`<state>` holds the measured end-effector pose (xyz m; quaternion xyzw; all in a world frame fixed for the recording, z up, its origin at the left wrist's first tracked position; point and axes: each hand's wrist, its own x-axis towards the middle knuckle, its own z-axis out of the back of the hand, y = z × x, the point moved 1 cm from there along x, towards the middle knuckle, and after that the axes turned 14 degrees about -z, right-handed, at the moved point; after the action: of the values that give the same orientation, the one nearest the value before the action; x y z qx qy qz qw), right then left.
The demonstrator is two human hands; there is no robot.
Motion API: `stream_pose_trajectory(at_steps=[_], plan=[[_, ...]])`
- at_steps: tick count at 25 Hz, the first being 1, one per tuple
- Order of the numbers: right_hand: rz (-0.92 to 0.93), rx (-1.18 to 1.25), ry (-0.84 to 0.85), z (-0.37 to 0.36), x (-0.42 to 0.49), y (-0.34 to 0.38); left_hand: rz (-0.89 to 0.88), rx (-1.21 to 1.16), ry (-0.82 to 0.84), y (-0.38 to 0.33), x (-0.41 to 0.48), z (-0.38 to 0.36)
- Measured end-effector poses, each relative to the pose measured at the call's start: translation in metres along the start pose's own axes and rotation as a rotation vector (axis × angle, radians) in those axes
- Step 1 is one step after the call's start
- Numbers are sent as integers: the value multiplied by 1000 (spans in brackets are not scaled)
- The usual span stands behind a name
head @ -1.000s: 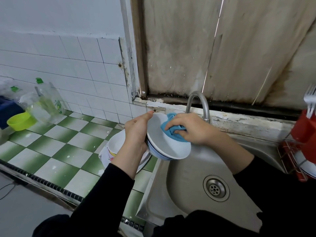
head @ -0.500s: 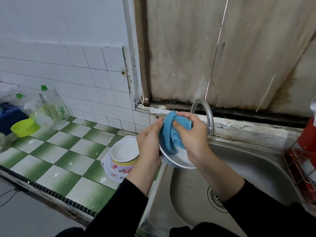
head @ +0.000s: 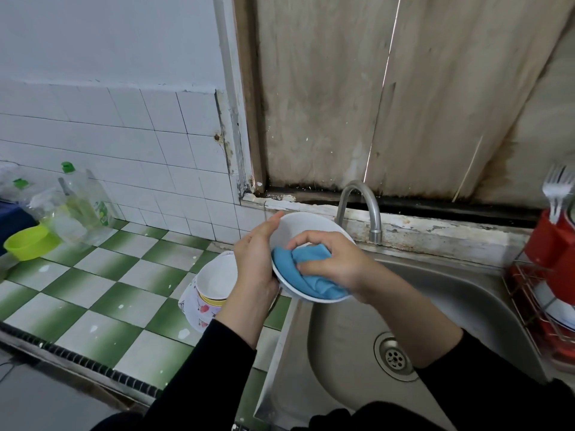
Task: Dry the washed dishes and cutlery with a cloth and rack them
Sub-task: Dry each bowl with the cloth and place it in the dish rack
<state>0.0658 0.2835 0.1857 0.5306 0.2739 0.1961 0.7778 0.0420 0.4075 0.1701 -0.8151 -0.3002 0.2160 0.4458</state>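
My left hand point(head: 255, 262) holds a white bowl point(head: 298, 227) by its left rim, tilted toward me above the sink's left edge. My right hand point(head: 329, 259) grips a blue cloth point(head: 308, 275) bunched inside the bowl, against its lower inner wall. A stack of washed bowls point(head: 214, 275) sits on a patterned plate on the counter just left of my left wrist. At the far right a red wire rack point(head: 529, 303) carries a plate, and a red cutlery holder point(head: 557, 244) with forks point(head: 557, 188) stands in it.
The steel sink point(head: 451, 312) with its drain point(head: 395, 357) lies below my hands, the tap point(head: 361, 206) just behind the bowl. The green-and-white tiled counter point(head: 102, 293) carries a lime bowl point(head: 29, 242) and clear detergent bottles point(head: 84, 206) at far left.
The cloth, draped over the bowl's upper rim half a second ago, now sits low inside the bowl. The bowl has turned its opening more toward me.
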Motion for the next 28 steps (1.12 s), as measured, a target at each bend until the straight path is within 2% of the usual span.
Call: stream_pose_trajectory(at_steps=[3,5,7,9,11,13,16,18,22,25,28], plan=[[59,-549,105,25,-11,13,-22,39,50,-8,2,3],[72,-894,34,37,-10,15,-9,63,85,-10,2,5],[248,-1016,-130,40,-3,17,39,81,126,-12,2,7],[427,-1014,-209,37,2,18,92,92,176,-15,1,10],[517,-1063,-255,32,7,15,91,100,178,-19,3,14],[397,-1116,-232,24,7,12,39,101,134,-25,8,20],[97,-1117,-31,11,-2,6,-19,140,125,-29,10,25],[85,-1056,-18,9,-7,8,2,158,151,-28,8,28],[192,-1075,-243,10,-2,9,7,141,177,-30,9,26],[90,-1040,-182,-2,-9,5,-58,134,160,-30,10,20],[-18,-678,-71,-2,-25,1,-61,133,163,-21,3,13]])
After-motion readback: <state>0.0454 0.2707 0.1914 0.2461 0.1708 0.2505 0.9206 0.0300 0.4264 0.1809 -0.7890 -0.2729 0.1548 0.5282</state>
